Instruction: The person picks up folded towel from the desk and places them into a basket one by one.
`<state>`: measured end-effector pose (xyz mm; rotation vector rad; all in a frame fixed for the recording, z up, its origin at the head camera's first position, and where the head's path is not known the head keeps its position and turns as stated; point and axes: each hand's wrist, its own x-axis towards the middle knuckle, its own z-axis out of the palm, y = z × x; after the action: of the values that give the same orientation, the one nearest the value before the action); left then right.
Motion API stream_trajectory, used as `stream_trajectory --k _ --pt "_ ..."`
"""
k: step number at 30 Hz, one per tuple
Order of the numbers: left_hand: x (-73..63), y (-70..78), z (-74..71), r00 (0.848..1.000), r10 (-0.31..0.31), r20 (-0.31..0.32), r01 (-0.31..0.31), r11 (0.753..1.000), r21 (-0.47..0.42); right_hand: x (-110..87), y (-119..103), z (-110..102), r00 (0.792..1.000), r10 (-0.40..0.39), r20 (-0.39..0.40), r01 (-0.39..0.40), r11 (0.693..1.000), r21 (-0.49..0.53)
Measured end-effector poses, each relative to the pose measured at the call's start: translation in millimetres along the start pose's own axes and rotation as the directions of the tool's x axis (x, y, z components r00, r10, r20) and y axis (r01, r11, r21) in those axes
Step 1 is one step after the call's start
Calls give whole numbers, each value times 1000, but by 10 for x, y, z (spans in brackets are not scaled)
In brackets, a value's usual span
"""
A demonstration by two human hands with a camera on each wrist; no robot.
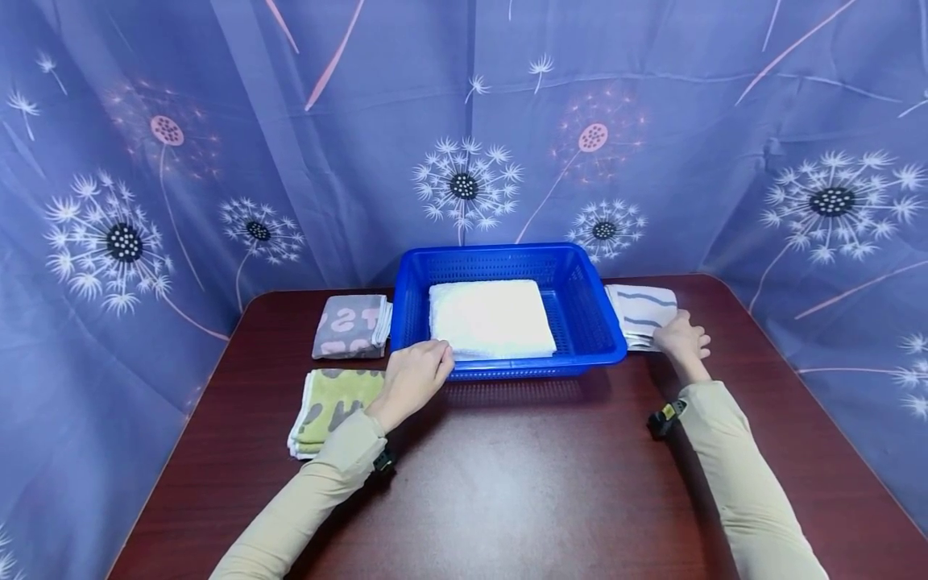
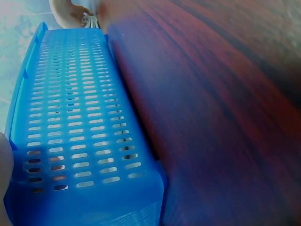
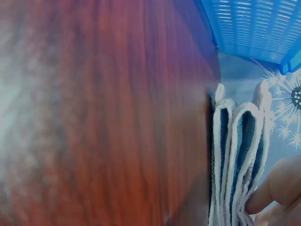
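A blue plastic basket (image 1: 507, 366) with slotted walls stands at the back middle of the table, a folded white towel (image 1: 489, 318) lying inside. My left hand (image 1: 416, 374) grips its front rim near the left corner, fingers curled over it. Right of the basket lies a folded white towel with grey stripes (image 1: 641, 310). My right hand (image 1: 681, 334) is at this towel's right front corner; in the right wrist view curled fingers (image 3: 277, 193) pinch the upper layers of its folded edge (image 3: 240, 141). The far fingers are hidden.
Left of the basket lies a folded grey towel with pink letters (image 1: 351, 326). In front of that one is a folded green towel with grey shapes (image 1: 337, 403), partly behind my left forearm. A blue dandelion-print curtain (image 1: 362, 161) hangs around the brown table (image 1: 507, 483).
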<state>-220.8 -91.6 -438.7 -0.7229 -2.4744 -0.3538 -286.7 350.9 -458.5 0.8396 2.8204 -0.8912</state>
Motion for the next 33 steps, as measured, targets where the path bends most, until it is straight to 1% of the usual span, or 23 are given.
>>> stream_trajectory --k 7,14,17,23,30,33 --pt "5 -3 6 1000 7 -4 -7 1000 1 -10 11 -55 998 -20 63 23 999 -47" --pt "-10 -11 19 1000 12 -9 -11 1000 2 16 -39 -135 990 36 139 -29 998 -53" --pt "-11 -8 16 1000 12 -13 -12 1000 2 39 -48 -146 990 41 134 -34 998 -52" --pt "-12 -1 15 1000 14 -8 -14 1000 -9 78 1 -114 994 19 111 -10 997 -81" --pt "-16 -9 14 1000 20 -16 -20 1000 17 113 49 -112 982 -108 155 129 983 -131" --pt "-12 -11 15 1000 23 -7 -23 1000 15 102 69 -108 982 -101 158 121 985 -122"
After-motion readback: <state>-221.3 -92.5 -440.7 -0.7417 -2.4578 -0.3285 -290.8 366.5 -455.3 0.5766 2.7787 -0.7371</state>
